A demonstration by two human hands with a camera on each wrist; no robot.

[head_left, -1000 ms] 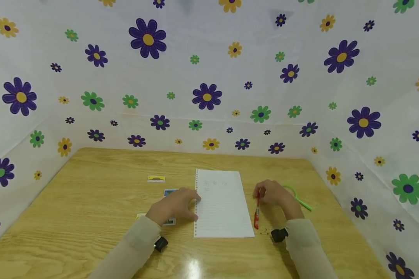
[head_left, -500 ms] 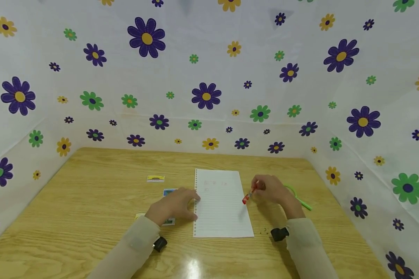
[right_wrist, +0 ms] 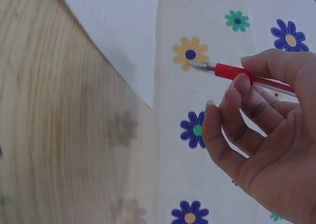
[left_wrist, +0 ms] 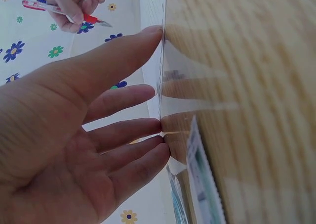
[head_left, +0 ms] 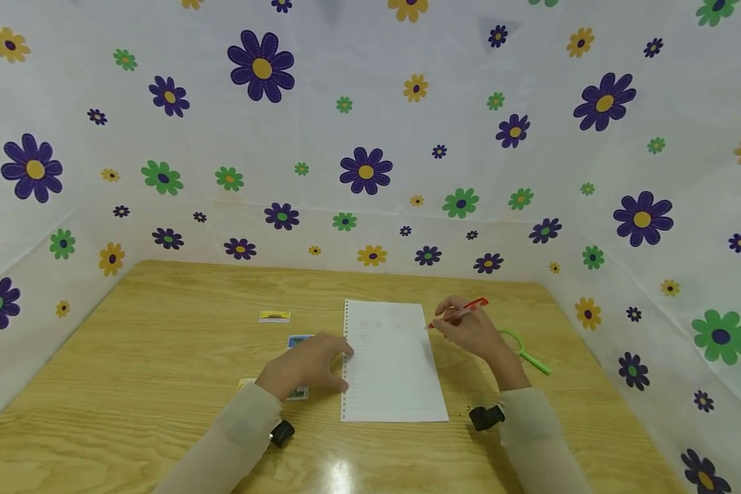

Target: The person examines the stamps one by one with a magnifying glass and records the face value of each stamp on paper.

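Observation:
A sheet of lined paper with punched holes down its left side lies on the table, with faint writing near its top. My left hand rests at the paper's left edge, its fingers extended and fingertips touching that edge in the left wrist view. In my right hand is a red pen, pinched between thumb and fingers. The pen's bare tip points left, above the table by the paper's upper right edge. Under and beside the left hand lie small picture stamps, partly hidden by it.
A green-handled magnifying glass lies right of the right hand. One yellow stamp lies farther back on the left. Tiny dark bits sit near the right wrist camera. A flower-patterned white sheet encloses the table's back and sides.
The pen has swung from hanging downward to a writing grip, its tip now pointing left towards the paper. My right hand has turned and shifted slightly. My left hand has stayed in place.

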